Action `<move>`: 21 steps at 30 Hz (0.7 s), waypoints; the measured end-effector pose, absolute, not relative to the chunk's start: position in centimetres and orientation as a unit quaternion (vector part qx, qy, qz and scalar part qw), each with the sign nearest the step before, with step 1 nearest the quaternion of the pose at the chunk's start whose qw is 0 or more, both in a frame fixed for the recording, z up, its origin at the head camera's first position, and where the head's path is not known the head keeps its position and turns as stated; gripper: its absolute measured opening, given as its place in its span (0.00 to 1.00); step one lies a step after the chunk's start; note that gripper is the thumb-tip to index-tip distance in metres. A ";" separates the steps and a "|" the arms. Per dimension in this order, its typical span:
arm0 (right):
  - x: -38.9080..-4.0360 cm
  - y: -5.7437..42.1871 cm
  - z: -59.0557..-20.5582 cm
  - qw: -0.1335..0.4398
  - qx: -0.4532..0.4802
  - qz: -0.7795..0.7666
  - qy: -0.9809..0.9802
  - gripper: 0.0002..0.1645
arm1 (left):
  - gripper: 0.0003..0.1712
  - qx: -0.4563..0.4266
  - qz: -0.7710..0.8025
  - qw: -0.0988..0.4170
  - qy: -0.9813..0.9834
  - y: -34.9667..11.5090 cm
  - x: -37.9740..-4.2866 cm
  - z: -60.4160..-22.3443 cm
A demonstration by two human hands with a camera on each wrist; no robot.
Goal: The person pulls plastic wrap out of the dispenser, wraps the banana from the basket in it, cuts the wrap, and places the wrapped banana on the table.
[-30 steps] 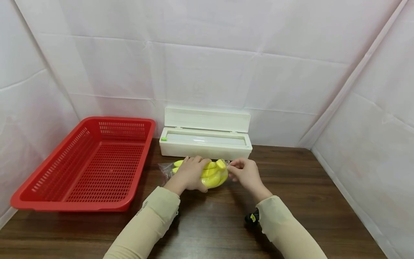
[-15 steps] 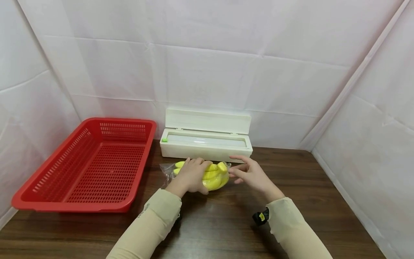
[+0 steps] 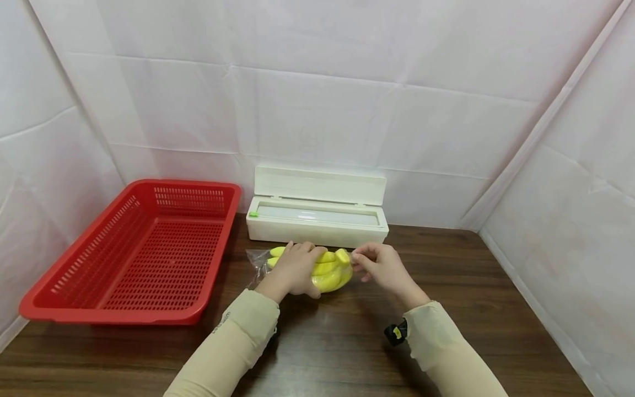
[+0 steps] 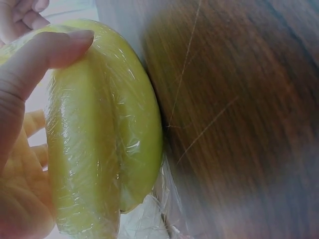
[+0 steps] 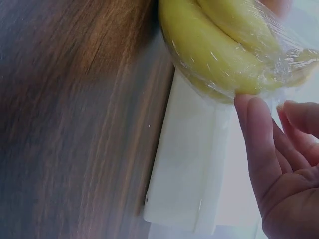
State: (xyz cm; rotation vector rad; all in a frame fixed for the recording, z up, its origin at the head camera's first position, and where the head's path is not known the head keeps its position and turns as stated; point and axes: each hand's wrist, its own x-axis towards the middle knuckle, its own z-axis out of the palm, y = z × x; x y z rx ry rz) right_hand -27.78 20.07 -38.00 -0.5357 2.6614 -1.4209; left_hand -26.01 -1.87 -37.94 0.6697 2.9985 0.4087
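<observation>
A bunch of yellow bananas (image 3: 327,275), covered in clear plastic wrap, lies on its side on the table. My left hand (image 3: 296,270) grips it from above, with the thumb (image 4: 65,47) along the near side. Loose clear wrap (image 3: 258,262) sticks out past the banana tips on the left. At the stem end, my right hand (image 3: 384,267) pinches the wrap (image 5: 294,67) between thumb and forefinger. Other fingers (image 5: 256,119) of that hand reach up to the wrapped underside of the fruit.
Just behind the bananas stands a white cling film dispenser (image 3: 317,234), its lid (image 3: 319,184) raised and a green slider (image 3: 253,214) at its left end. A red perforated basket (image 3: 205,286) occupies the left side. White sheeting (image 3: 317,110) encloses the brown wooden table (image 3: 446,286).
My right hand let its fingers spread and drew slightly away from the stem end, then came back and closed on the wrap. The left hand has kept its grip on the bananas.
</observation>
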 end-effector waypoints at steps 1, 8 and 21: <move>-27.7 19.9 -38.0 0.034 -0.169 -0.461 0.871 0.12 | 0.53 0.217 0.132 0.020 0.967 -1.9 -26.0 -38.0; -27.4 18.9 -38.1 0.007 -0.138 -0.435 0.890 0.10 | 0.53 0.219 0.135 0.018 0.966 -1.9 -26.1 -38.1; -26.5 17.6 -38.4 -0.076 -0.162 -0.348 0.920 0.06 | 0.53 0.224 0.145 0.026 0.963 -1.9 -26.0 -37.8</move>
